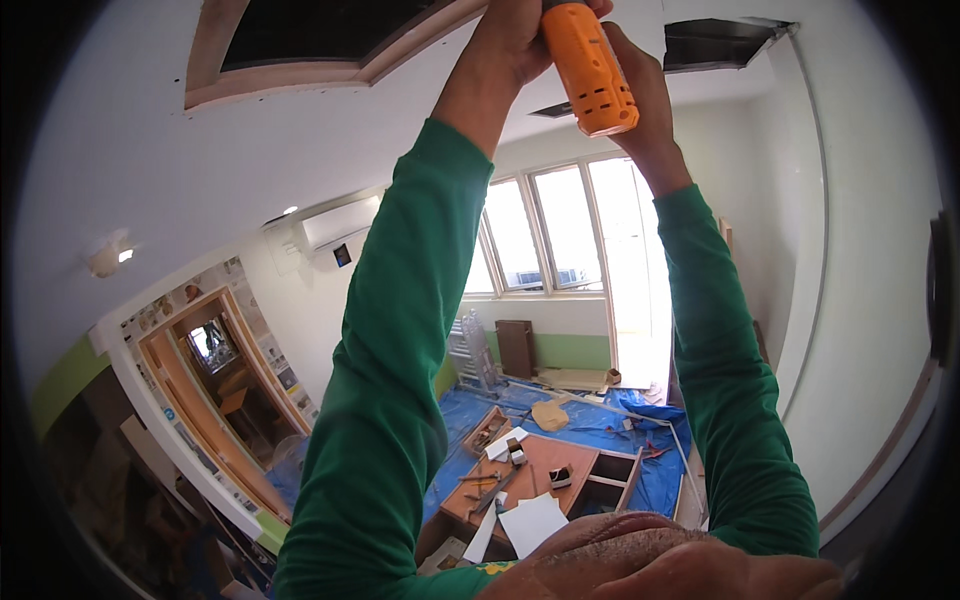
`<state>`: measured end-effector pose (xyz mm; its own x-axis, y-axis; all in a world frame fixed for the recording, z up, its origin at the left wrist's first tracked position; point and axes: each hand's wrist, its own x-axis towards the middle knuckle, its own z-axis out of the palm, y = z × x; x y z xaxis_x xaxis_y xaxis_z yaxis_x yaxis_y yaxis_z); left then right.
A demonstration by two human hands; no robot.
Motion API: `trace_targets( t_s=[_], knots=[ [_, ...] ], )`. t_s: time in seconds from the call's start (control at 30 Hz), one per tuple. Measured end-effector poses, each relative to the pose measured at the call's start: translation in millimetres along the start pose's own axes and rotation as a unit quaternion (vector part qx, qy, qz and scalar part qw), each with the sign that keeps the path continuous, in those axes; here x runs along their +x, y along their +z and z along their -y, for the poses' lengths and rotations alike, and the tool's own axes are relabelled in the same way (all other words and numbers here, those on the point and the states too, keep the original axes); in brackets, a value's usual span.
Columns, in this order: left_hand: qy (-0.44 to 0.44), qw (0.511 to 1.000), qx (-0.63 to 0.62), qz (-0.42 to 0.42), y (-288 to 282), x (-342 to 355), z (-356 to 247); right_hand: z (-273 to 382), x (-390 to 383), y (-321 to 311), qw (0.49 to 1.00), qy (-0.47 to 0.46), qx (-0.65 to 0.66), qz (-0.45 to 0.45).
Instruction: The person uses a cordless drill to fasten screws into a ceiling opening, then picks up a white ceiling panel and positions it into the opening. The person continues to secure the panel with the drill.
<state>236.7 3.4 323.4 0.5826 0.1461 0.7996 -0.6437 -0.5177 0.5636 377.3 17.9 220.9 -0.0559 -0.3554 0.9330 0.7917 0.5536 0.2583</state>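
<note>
Both my arms in green sleeves reach up toward the white ceiling (150,130). My left hand (510,40) and my right hand (640,90) are wrapped around an orange power tool (590,70) held overhead at the top of the view. The tool's front end is cut off by the frame's upper edge. Left of the hands, a wood-framed rectangular opening (300,50) is cut into the ceiling.
Far below, a wooden workbench (530,480) carries tools and white sheets, standing on a blue floor tarp (600,420). A window row (560,230), a wall air conditioner (340,225) and a wooden doorway (215,380) line the room. Another ceiling opening (720,40) is at top right.
</note>
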Motion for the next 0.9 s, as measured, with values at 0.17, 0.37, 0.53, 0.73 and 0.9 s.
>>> trace_targets(
  t_s=[0.17, 0.37, 0.53, 0.73, 0.9],
  knots=[
    [0.031, 0.999, -0.017, 0.032, -13.8, 12.3, 5.9, -4.6, -0.4, 3.2, 0.999, -0.022, -0.022, 0.006],
    [0.037, 0.999, -0.030, 0.010, -11.7, 13.0, 9.6, -12.7, 3.6, -4.5, 0.999, -0.032, 0.001, 0.024],
    [0.047, 0.963, -0.201, 0.174, -14.5, 24.1, 17.1, -2.3, 10.6, -12.0, 0.990, -0.051, -0.131, 0.027],
    [0.021, 0.957, -0.187, 0.222, -33.5, 46.1, 18.2, -6.5, 3.2, -3.2, 0.997, -0.020, -0.054, 0.044],
    [-0.035, 0.996, -0.032, 0.071, -22.4, 33.7, -6.0, -9.3, 5.6, -1.9, 0.996, -0.049, -0.068, 0.037]
  ],
)
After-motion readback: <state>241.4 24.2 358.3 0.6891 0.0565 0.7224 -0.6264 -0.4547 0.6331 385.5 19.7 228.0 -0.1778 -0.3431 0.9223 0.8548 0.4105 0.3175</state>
